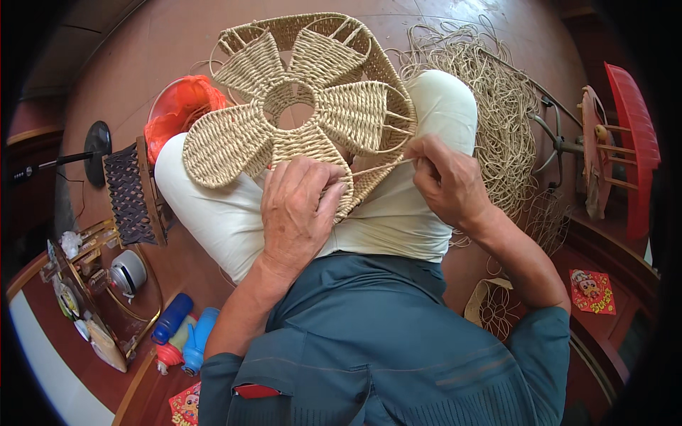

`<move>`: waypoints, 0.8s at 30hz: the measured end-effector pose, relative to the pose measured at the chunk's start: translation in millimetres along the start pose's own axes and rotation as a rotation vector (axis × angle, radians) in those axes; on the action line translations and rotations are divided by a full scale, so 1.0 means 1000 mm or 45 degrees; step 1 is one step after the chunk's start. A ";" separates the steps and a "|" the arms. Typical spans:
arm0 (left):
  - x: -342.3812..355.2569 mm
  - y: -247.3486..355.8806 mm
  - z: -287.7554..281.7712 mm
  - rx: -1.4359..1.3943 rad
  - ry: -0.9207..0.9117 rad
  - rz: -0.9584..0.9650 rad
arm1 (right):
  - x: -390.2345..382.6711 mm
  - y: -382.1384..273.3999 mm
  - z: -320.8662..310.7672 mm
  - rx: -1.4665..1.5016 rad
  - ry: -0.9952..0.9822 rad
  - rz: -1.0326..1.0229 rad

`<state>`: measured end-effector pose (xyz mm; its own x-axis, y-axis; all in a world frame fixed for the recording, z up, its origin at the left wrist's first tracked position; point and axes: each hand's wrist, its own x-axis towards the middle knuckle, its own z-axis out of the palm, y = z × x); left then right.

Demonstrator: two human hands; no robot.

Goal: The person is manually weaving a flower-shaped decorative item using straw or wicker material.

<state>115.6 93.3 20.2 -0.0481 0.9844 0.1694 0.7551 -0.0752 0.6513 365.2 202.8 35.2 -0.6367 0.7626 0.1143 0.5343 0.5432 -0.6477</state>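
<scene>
Across my lap lies a woven flower-shaped basket (346, 112) of pale straw-coloured cord, with a round hole in its middle. Some petals are fully woven; the right and upper ones have bare frame wire at their outer ends. My left hand (300, 206) grips the petal nearest me, thumb on its right edge and fingers over the top. From that petal a strand of cord (380, 167) runs taut to the right, pinched between the fingers of my right hand (449, 179). The cord's end is hidden in that hand.
A large heap of loose cord (501, 121) covers the floor at the right. A red bag-lined bucket (181, 106) stands left of my knee, near a dark woven stool (133, 195). Blue bottles (201, 337) lie at lower left. A red plastic stool (632, 149) is far right.
</scene>
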 end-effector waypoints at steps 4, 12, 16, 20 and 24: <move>0.003 0.003 0.000 0.002 -0.014 -0.004 | -0.008 0.003 0.002 0.026 0.041 0.007; 0.017 0.005 0.016 -0.086 -0.066 0.135 | 0.002 -0.026 0.007 0.584 0.032 0.106; 0.013 0.001 0.014 -0.149 0.063 0.075 | 0.012 -0.036 0.012 0.831 0.038 0.301; 0.003 0.001 0.006 -0.058 0.203 -0.024 | 0.013 -0.041 0.021 0.825 -0.140 0.556; -0.005 -0.003 -0.004 0.004 0.169 -0.156 | 0.017 -0.049 0.042 0.681 -0.234 0.621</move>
<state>111.3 88.0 20.2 -0.2255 0.9565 0.1849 0.7402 0.0448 0.6709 304.7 173.8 37.2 -0.5046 0.7766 -0.3771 0.4662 -0.1225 -0.8761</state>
